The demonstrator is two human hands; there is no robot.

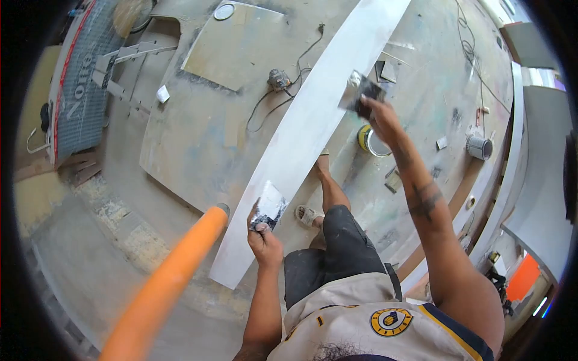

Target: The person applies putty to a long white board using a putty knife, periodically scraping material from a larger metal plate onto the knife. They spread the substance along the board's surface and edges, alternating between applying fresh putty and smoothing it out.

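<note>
My left hand [265, 243] is closed on the lower end of a flat spreader [269, 203] loaded with white putty, held over the near end of a long white board [301, 129]. Farther up and to the right, my right hand [380, 115] grips a dark, wide putty knife [363, 96], its blade reaching toward the board's right edge. Just below that hand, an open can [373, 142] with a yellow label stands partly behind my forearm. The board slants from lower left to upper right across the view.
A blurred orange pole [165, 283] crosses the lower left. Left of the board lie a power tool [279, 79] with its cord and a round lid [224, 11]. Another can [479, 147] stands at right, near long boards. Sanding pads [387, 71] lie past the right hand.
</note>
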